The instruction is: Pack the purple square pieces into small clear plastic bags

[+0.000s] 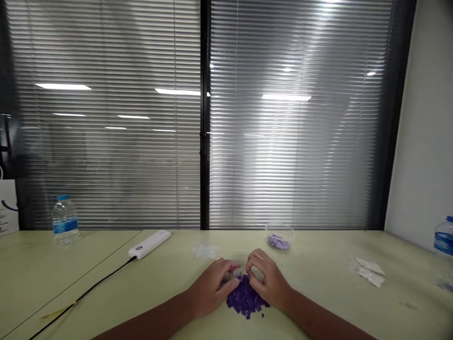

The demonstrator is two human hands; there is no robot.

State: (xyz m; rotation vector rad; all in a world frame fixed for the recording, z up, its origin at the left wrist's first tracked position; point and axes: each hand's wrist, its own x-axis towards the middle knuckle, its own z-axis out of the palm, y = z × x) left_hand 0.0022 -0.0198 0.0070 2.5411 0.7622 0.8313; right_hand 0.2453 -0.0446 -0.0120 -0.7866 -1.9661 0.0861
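A heap of small dark purple square pieces [247, 296] lies on the table between my hands. At the heap's left edge, my left hand [214, 286] curls its thumb and fingers around a small clear, whitish thing [238, 274], perhaps plastic; its kind is not clear. My right hand [268, 279] is at the heap's right side, thumb and fingers bent together in a pinch. Whatever sits between those fingertips is too small to make out. Beyond the right hand stands a round clear tub [279, 236] with pale purple pieces in it.
A clear plastic bag [205, 250] lies behind my left hand. Further left are a white power bank [150, 244] with a black cable [102, 279] and a water bottle [65, 222]. White packets [368, 271] lie at right, near another bottle [443, 250]. Blinds [297, 156] hang behind the table.
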